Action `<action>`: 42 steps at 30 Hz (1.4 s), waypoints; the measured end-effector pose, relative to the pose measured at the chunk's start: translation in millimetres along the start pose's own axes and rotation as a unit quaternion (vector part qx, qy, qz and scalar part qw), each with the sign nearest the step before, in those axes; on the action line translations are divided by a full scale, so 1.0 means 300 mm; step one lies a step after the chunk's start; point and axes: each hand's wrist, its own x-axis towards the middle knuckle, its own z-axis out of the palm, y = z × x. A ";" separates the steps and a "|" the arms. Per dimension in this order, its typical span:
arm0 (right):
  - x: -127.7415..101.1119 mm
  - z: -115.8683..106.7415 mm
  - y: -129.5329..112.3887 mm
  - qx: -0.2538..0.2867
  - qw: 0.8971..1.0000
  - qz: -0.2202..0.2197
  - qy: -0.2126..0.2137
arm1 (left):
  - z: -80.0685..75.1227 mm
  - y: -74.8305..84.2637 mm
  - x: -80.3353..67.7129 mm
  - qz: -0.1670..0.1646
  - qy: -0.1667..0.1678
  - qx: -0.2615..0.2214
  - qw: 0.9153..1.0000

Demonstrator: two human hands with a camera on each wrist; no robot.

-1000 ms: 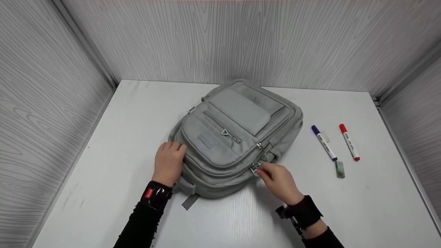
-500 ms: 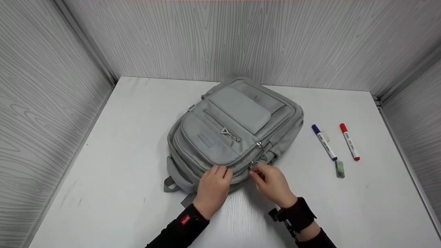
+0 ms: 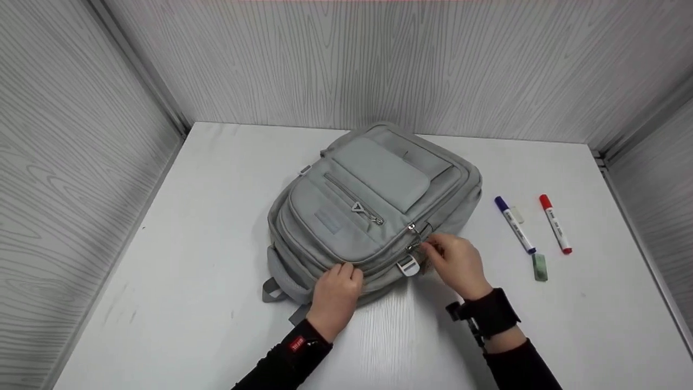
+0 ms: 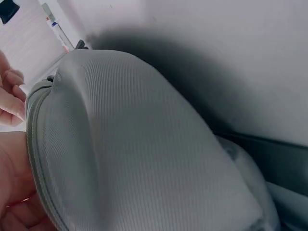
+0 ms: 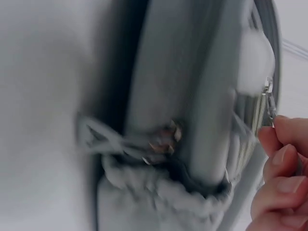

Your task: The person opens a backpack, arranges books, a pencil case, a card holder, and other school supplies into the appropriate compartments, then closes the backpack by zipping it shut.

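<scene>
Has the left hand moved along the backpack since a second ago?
Yes. The left hand has moved rightward along the backpack's near edge, from its left corner toward the right hand, closer to the blue marker on the table.

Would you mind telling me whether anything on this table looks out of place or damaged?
Nothing stands out. The backpack lies flat and whole under both hands; two markers and an eraser lie tidily on the table beside it.

A white table [image 3: 162,260] carries everything here. A grey backpack [image 3: 379,179] lies flat near its middle. To the right — well apart from the bag — lie a blue-capped marker [image 3: 515,225], a red-capped marker [image 3: 555,224] and a small green eraser [image 3: 540,267].
</scene>
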 end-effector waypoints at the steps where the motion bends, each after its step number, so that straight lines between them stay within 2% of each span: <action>1: 0.009 -0.011 0.006 -0.009 1.000 0.002 0.002 | -0.001 0.003 -0.002 -0.003 -0.008 0.005 1.000; 6: 0.056 -0.056 0.046 -0.040 0.999 0.024 0.005 | -0.003 0.011 -0.011 -0.011 -0.036 0.024 0.999; 12: 0.103 -0.069 0.089 -0.060 0.996 0.061 0.020 | 0.006 0.015 -0.025 -0.013 -0.040 0.020 0.999; 21: 0.059 -0.036 0.099 -0.016 0.996 0.071 0.054 | -0.016 0.018 -0.007 -0.021 -0.056 0.002 0.998; 25: 0.050 -0.020 0.098 -0.004 0.997 0.046 0.066 | -0.022 0.020 0.004 -0.029 -0.062 -0.004 0.998; 28: 0.063 -0.013 0.092 0.001 0.996 0.028 0.083 | -0.018 0.024 0.005 -0.035 -0.058 -0.004 0.998; 32: 0.095 -0.007 0.075 0.019 0.996 0.035 0.081 | -0.016 0.026 0.006 -0.043 -0.056 -0.010 0.997; 36: 0.116 0.001 0.060 0.038 0.995 0.044 0.075 | -0.020 0.027 0.006 -0.047 -0.065 -0.017 0.997; 42: 0.106 0.013 0.030 0.066 0.992 0.031 0.101 | -0.035 0.017 0.010 -0.047 -0.080 -0.020 0.995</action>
